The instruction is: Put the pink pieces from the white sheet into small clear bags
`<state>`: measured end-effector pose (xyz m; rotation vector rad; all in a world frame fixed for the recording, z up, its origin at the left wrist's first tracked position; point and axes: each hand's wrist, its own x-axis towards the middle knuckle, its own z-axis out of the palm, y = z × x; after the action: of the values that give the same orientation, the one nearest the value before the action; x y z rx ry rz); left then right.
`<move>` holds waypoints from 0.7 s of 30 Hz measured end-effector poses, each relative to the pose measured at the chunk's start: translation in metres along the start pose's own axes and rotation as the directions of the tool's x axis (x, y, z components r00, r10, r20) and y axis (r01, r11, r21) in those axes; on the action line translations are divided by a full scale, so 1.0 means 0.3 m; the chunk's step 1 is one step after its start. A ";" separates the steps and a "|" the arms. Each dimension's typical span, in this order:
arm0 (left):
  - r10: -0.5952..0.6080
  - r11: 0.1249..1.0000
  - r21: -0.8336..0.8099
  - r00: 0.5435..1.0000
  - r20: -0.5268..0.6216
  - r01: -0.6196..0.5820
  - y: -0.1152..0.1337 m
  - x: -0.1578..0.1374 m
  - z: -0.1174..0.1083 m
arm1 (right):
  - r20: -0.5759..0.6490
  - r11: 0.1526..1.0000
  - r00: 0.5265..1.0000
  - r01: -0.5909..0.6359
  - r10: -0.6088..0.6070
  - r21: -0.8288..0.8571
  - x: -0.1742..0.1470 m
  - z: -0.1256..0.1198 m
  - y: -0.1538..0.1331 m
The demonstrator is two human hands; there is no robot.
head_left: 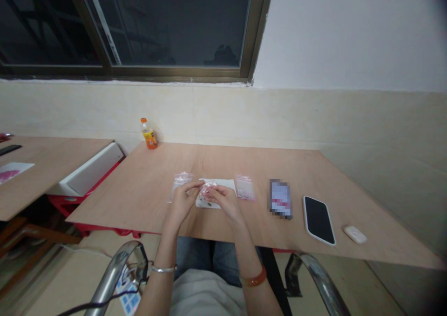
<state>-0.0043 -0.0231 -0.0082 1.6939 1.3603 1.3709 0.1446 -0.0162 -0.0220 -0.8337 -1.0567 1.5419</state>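
"Pale wood tops the table point(122, 199), under a window point(181, 23). What sits at the middle of it all?"

"One crinkled bag point(208, 185), see-through and shiny, with pinkish-red showing in the plastic. It is up in front of the person, over a white sheet point(228, 182) that has a few small dark specks near its front edge."

"And the fingers?"

"Both hands have hold of it. On the left hand point(183, 198), the thumb and forefinger are bent close at one edge; on the right hand point(225, 202), they are pinched together at the other. What is inside is too small to tell."

"Beyond that?"

"Clear packets, one on the left point(183, 178) and one on the right point(245, 187), then a phone point(280, 206), a white-edged tablet point(319, 219) and a white case point(355, 234). An orange drink bottle point(150, 137) stands at the back left."
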 end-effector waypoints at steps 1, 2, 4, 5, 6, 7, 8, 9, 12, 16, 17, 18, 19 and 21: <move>0.000 1.000 -0.002 1.000 0.010 0.000 0.001 0.000 0.000 | -0.001 1.000 1.000 0.012 -0.012 -0.004 0.000 -0.001 0.002; -0.002 1.000 -0.005 1.000 0.030 0.002 0.003 -0.001 0.000 | -0.007 1.000 1.000 0.023 -0.023 -0.009 0.000 -0.001 0.003; -0.013 1.000 -0.003 0.996 0.083 0.014 0.009 -0.002 0.000 | -0.029 0.999 0.999 0.032 -0.032 -0.015 0.000 -0.001 0.004; -0.021 1.000 0.002 0.994 0.106 0.021 0.014 -0.003 0.000 | -0.044 0.999 0.999 0.030 -0.031 -0.013 -0.001 0.000 0.004; -0.027 1.000 0.008 0.992 0.124 0.026 0.019 -0.005 -0.001 | -0.057 1.000 0.998 0.026 -0.026 -0.008 -0.001 0.000 0.003; -0.031 0.999 0.014 0.990 0.139 0.029 0.026 -0.006 -0.001 | -0.070 1.000 0.997 0.023 -0.023 -0.001 -0.001 0.001 0.002; -0.032 0.999 0.017 0.988 0.151 0.030 0.033 -0.008 -0.002 | -0.078 1.000 0.997 0.022 -0.021 0.006 -0.002 0.001 0.001; -0.032 0.999 0.019 0.986 0.161 0.029 0.041 -0.009 -0.003 | -0.077 1.000 0.997 0.024 -0.023 0.012 -0.003 0.001 -0.001; -0.037 0.999 0.010 0.981 0.190 0.035 0.062 -0.012 -0.005 | -0.046 0.999 0.999 0.028 -0.027 0.027 -0.006 0.001 -0.006; -0.051 0.996 -0.056 0.981 0.187 0.062 0.066 -0.009 -0.007 | 0.011 0.999 1.000 -0.006 0.006 0.039 -0.012 0.004 -0.014; -0.052 0.995 -0.073 0.983 0.175 0.066 0.063 -0.008 -0.007 | 0.034 0.999 0.999 -0.014 0.013 0.039 -0.014 0.004 -0.016; -0.054 0.994 -0.085 0.985 0.163 0.068 0.060 -0.007 -0.008 | 0.058 0.999 0.998 -0.016 0.014 0.039 -0.015 0.005 -0.019; -0.056 0.993 -0.091 0.986 0.154 0.070 0.057 -0.007 -0.009 | 0.082 0.999 0.997 -0.017 0.014 0.039 -0.017 0.005 -0.021; -0.059 0.993 -0.094 0.988 0.143 0.073 0.053 -0.008 -0.010 | 0.109 0.999 0.994 -0.017 0.012 0.043 -0.020 0.005 -0.027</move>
<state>-0.0013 -0.0308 0.0059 1.6324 1.2387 1.2373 0.1475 -0.0218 -0.0141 -0.7351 -1.0935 1.6325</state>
